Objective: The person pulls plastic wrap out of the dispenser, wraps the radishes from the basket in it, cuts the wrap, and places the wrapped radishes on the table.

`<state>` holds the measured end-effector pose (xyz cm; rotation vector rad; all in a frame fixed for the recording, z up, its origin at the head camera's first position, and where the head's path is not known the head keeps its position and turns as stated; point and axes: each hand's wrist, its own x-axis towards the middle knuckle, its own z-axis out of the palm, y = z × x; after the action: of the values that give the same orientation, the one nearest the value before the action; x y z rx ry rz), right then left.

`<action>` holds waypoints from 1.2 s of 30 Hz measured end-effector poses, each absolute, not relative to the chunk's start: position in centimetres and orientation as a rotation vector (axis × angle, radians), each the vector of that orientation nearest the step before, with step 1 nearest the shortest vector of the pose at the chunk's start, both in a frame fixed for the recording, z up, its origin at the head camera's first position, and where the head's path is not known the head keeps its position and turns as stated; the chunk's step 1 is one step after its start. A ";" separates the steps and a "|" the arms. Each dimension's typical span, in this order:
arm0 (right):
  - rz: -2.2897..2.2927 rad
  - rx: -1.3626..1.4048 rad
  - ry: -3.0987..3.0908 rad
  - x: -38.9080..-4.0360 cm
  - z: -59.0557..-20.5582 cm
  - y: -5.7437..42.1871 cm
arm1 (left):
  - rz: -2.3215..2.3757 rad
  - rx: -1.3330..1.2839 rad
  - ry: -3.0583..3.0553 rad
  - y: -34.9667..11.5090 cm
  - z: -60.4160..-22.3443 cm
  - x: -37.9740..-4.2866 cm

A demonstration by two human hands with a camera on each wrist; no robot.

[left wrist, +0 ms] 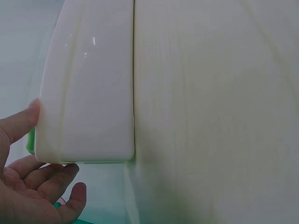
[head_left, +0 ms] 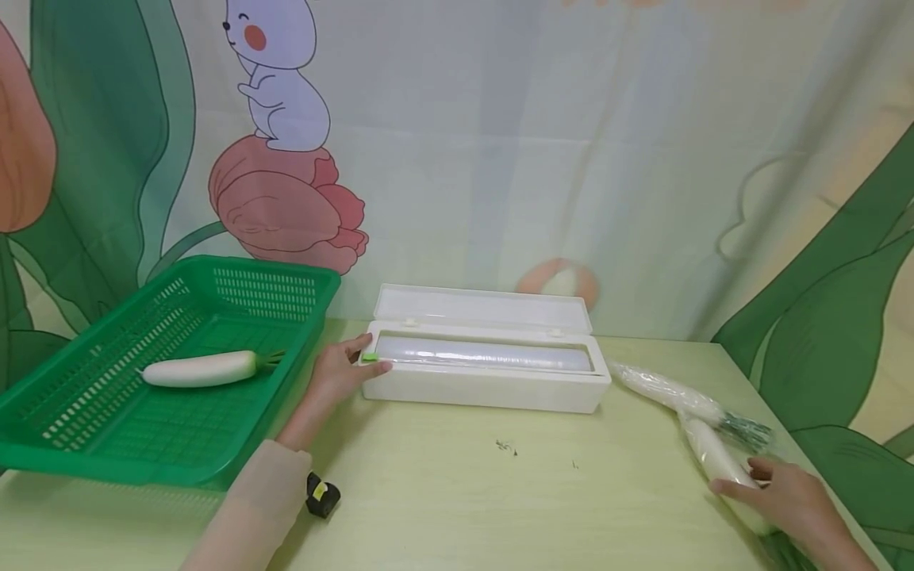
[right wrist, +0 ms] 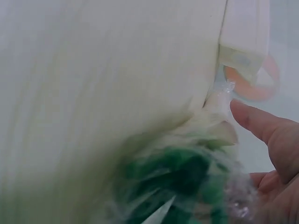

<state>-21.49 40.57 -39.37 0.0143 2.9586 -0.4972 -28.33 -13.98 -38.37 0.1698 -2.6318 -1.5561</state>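
Head view: the nearer film-wrapped radish (head_left: 714, 454) lies right of the white box (head_left: 485, 390) and closer to the person, its far end against a second wrapped radish (head_left: 671, 392). The right hand (head_left: 793, 496) straddles it; whether it grips firmly I cannot tell. Slick film on a rounded body could let it roll if that hold is loose, nudging its neighbour toward the table's edge. The left hand (head_left: 336, 377) pinches the box's left end, so an uneven pull might skew the box or shift the green slider (head_left: 369, 357). Left of the box, a bumped green basket (head_left: 107, 469) could roll its bare radish (head_left: 203, 369).
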 end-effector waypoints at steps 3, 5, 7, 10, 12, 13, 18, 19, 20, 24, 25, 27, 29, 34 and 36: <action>-0.509 0.029 2.952 -21.6 -38.8 40.4 | -1.557 0.167 -2.634 -13.9 -38.4 -28.3; -0.522 0.021 2.957 -21.7 -38.3 40.2 | -1.556 0.163 -2.635 -13.9 -38.4 -28.3; -0.538 -0.007 2.979 -21.8 -37.7 39.9 | -1.553 0.156 -2.639 -13.9 -38.3 -28.3; -0.553 -0.049 3.010 -22.0 -36.8 39.1 | -1.532 0.144 -2.656 -13.8 -38.1 -28.3; -0.595 -0.064 3.019 -22.2 -36.1 38.3 | -1.500 0.143 -2.676 -13.7 -37.9 -28.2; -0.623 -0.071 3.027 -22.3 -35.9 37.8 | -1.481 0.139 -2.686 -13.6 -37.8 -28.2; -0.807 -0.261 3.131 -23.2 -35.2 34.9 | -1.357 0.084 -2.717 -13.4 -37.2 -27.9; -0.840 -0.316 3.145 -23.5 -35.1 34.2 | -1.326 0.061 -2.719 -13.3 -37.1 -27.9; -0.864 -0.373 3.153 -23.9 -35.1 33.5 | -1.291 0.038 -2.719 -13.3 -37.0 -27.9; -0.969 -0.554 3.140 -25.7 -34.9 30.6 | -1.161 -0.056 -2.713 -13.1 -36.9 -27.9; -0.999 -0.589 3.135 -26.2 -34.9 30.0 | -1.148 -0.076 -2.708 -13.1 -36.9 -27.9; -1.039 -0.638 3.131 -27.2 -35.0 28.8 | -1.128 -0.120 -2.699 -13.0 -36.9 -28.0; -1.070 -0.671 3.120 -28.1 -35.2 27.9 | -1.123 -0.174 -2.689 -13.0 -36.9 -28.2; -1.071 -0.777 3.103 -30.1 -35.8 26.5 | -1.062 -0.267 -2.702 -12.9 -36.9 -28.8; -1.026 -0.832 3.102 -30.7 -35.9 26.2 | -1.029 -0.272 -2.719 -12.9 -36.9 -29.0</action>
<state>-30.70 26.19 -35.95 -0.8322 3.1016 -1.0262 -29.01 -12.90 -36.90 -0.2723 -2.7188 -1.0291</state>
